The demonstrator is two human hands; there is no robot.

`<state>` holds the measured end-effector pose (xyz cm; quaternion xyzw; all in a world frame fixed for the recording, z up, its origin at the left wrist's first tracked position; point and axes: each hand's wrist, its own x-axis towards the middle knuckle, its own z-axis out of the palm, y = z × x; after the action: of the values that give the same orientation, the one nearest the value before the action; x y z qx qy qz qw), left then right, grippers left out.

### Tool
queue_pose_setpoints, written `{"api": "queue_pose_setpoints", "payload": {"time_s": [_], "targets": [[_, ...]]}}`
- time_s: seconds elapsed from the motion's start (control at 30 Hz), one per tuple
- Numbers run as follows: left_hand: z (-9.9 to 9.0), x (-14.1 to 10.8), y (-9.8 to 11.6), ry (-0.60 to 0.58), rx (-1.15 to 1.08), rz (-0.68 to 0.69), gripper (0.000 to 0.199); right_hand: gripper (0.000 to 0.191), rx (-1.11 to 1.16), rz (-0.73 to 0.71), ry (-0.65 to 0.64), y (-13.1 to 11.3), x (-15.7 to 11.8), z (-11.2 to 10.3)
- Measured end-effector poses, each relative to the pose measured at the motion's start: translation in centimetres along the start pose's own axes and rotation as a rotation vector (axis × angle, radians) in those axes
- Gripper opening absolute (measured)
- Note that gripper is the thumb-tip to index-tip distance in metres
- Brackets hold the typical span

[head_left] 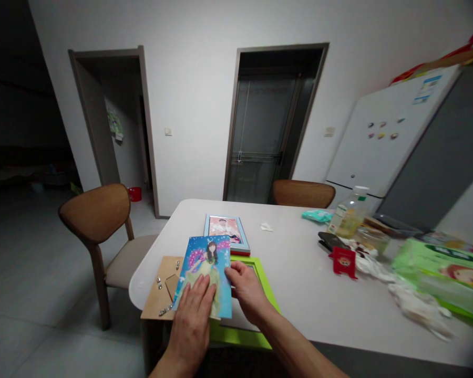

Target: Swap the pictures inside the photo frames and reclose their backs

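A blue picture card (195, 257) with a figure in a pale green dress lies tilted over a brown backing board (150, 310) and the left part of a lime-green photo frame (270, 291). My left hand (193, 315) rests flat on the card's lower part, fingers stretched out. At its right edge, my right hand (248, 289) pinches the card between thumb and fingers. Small metal clips (160, 283) show on the board, whose right side is hidden beneath the card. Just behind stands a stack topped by a light-blue picture frame (243, 239).
On the right of the white table (299, 299) are a bottle (349, 212), a dark phone-like object (333, 241), a red item (344, 261), crumpled tissues (418, 310) and a green tissue pack (445, 268). Wooden chairs (98, 212) stand at the left and far sides.
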<state>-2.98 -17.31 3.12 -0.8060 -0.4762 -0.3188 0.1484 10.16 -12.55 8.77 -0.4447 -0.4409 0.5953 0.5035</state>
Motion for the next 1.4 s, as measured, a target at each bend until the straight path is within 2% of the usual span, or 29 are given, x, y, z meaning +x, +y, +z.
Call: {"api": "queue_pose_setpoints", "payload": {"time_s": [0.1, 0.17, 0.2, 0.27, 0.33, 0.4, 0.43, 0.5, 0.57, 0.63, 0.7, 0.77, 0.9, 1.03, 1.2, 1.4], "targets": [[-0.7, 0.8, -0.4, 0.132, -0.116, 0.058, 0.054, 0.024, 0.038, -0.048, 0.011, -1.6, -0.8, 0.8], [-1.3, 1.4, -0.6, 0.193, -0.263, 0.049, 0.051, 0.028, 0.088, -0.077, -0.032, -2.1, -1.0, 1.0], [-1.5, 1.7, -0.6, 0.218, -0.355, -0.002, 0.047, 0.031, 0.112, -0.091, -0.067, -2.2, -1.1, 0.9], [-1.8, 2.2, -0.6, 0.267, -0.560, -0.231, 0.036, 0.036, 0.116, -0.108, -0.093, -1.6, -0.9, 0.2], [-1.8, 2.6, -0.1, 0.322, -0.789, -0.559, 0.028, 0.038, 0.065, -0.073, 0.011, -0.3, -0.6, -1.0], [-1.4, 2.9, 0.7, 0.375, -1.065, -0.812, 0.030, 0.037, 0.054, 0.029, 0.161, 1.2, -0.2, -2.2], [-1.1, 3.1, 1.3, 0.397, -1.213, -0.883, 0.033, 0.035, 0.095, 0.081, 0.185, 1.9, 0.0, -2.8], [-0.4, 3.2, 2.4, 0.426, -1.471, -0.940, 0.038, 0.031, 0.242, 0.119, 0.150, 2.8, 0.2, -3.6], [0.1, 3.3, 3.3, 0.416, -1.628, -0.955, 0.041, 0.026, 0.374, 0.044, 0.104, 3.0, 0.3, -4.1], [0.4, 3.2, 3.4, 0.360, -1.682, -0.969, 0.045, 0.024, 0.401, -0.032, 0.120, 2.5, 0.4, -4.8], [0.4, 3.0, 2.9, 0.281, -1.644, -0.973, 0.051, 0.023, 0.339, -0.034, 0.160, 1.9, 0.6, -5.7], [0.5, 2.6, 2.2, 0.182, -1.515, -0.935, 0.054, 0.022, 0.240, 0.022, 0.202, 1.6, 1.1, -7.1], [0.7, 1.6, 1.6, -0.090, -1.059, -0.738, 0.047, 0.027, 0.039, 0.103, 0.212, 2.2, 2.4, -9.4], [1.0, 0.8, 2.4, -0.296, -0.770, -0.546, 0.052, 0.033, -0.285, 0.037, 0.209, 3.4, 4.1, -9.8], [1.0, 0.4, 2.4, -0.406, -0.637, -0.392, 0.054, 0.037, -0.577, -0.021, 0.208, 3.9, 5.5, -9.1], [0.3, 0.8, 2.5, -0.550, -0.482, -0.283, 0.056, 0.032, -0.955, -0.074, 0.237, 2.9, 5.8, -9.4]]}}
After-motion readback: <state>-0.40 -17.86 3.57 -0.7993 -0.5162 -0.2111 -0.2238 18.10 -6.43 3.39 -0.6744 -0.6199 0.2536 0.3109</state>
